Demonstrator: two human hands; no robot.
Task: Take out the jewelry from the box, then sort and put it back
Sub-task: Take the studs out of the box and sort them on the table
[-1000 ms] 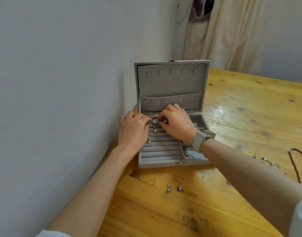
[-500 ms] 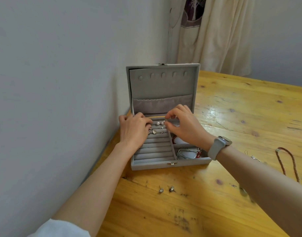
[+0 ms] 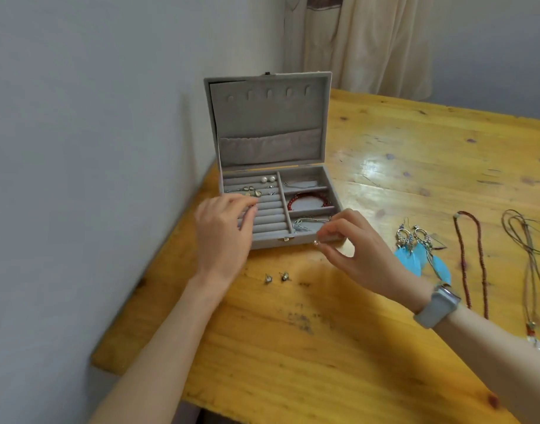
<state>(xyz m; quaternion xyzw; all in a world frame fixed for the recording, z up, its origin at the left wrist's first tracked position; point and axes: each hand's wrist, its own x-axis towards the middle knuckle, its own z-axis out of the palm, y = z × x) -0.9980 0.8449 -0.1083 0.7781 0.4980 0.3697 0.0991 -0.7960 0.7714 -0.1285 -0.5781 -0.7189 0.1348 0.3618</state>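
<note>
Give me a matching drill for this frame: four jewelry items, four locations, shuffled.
1. pearl studs
2. red bead bracelet
3. blue feather earrings
4. small silver studs

A. on the table, right of the box
B. middle right compartment
C. on the table in front of the box
D. top ring-roll row, left side

Pairs: 1-D, 2-B, 3-A, 4-C

My yellow wooden table (image 3: 384,347) is worn, with dark scuffs near its front and glare toward the back. It is pushed against a grey wall (image 3: 94,148) on my left. A cream curtain (image 3: 369,41) hangs beyond its far edge.
</note>
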